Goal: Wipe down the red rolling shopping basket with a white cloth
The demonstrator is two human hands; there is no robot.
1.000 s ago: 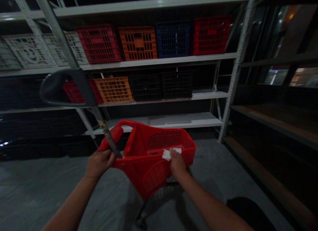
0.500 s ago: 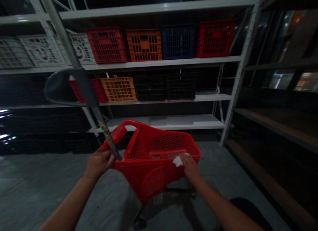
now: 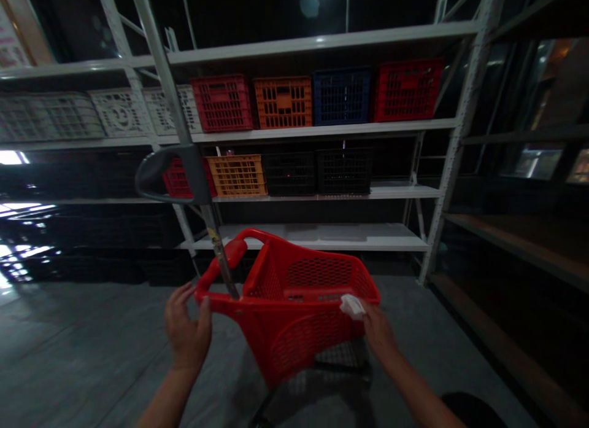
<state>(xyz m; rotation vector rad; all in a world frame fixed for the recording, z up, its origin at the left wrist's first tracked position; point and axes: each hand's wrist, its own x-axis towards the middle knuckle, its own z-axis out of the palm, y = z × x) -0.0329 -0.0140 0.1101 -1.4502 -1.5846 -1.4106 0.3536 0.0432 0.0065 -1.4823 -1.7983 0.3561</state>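
Observation:
A red plastic shopping basket (image 3: pixel 294 330) on a wheeled frame stands in front of me, with a red carry handle and a grey pull handle (image 3: pixel 168 170) on a metal rod rising at its left. My left hand (image 3: pixel 186 330) rests against the basket's near left corner, fingers apart and loosened, thumb on the rim. My right hand (image 3: pixel 377 330) presses a small white cloth (image 3: pixel 352 305) against the basket's right rim, fingers closed on it.
White metal shelving (image 3: pixel 322 130) faces me, holding red, orange, blue, black and white plastic crates (image 3: pixel 283 102). Darker wooden shelves (image 3: pixel 519 244) run along the right. The floor is grey concrete (image 3: pixel 83 354).
My right hand slid the cloth rightward along the rim to the right corner. My left hand loosened its grip near the rod and opened. The view tilted up and right.

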